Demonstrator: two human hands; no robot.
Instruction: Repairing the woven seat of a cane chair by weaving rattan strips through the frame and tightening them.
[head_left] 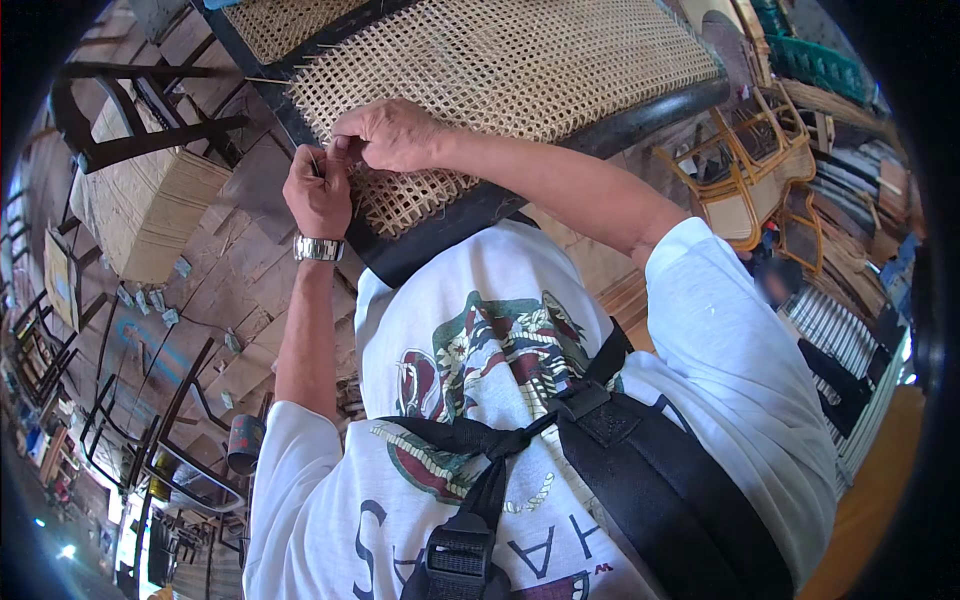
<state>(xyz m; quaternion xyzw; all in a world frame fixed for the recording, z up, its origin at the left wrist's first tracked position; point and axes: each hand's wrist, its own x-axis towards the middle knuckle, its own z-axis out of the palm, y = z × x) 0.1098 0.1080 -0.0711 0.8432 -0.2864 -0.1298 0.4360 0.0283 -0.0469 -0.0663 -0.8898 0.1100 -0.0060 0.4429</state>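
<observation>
A woven cane panel with an open lattice spans a dark wooden frame in front of me. My left hand, with a metal-banded watch on its wrist, is closed at the panel's left edge. My right hand reaches across the weave, its fingers pinched and meeting the left thumb. Whatever lies between the fingers of either hand is too small and covered to name. Loose cane ends stick out past the frame on the left, and trimmed ends show along the near edge.
To the left stand a dark wooden chair frame and a cardboard box on a littered floor. More dark chair frames crowd the lower left. Light-brown rattan chairs are at the right, with a person near them.
</observation>
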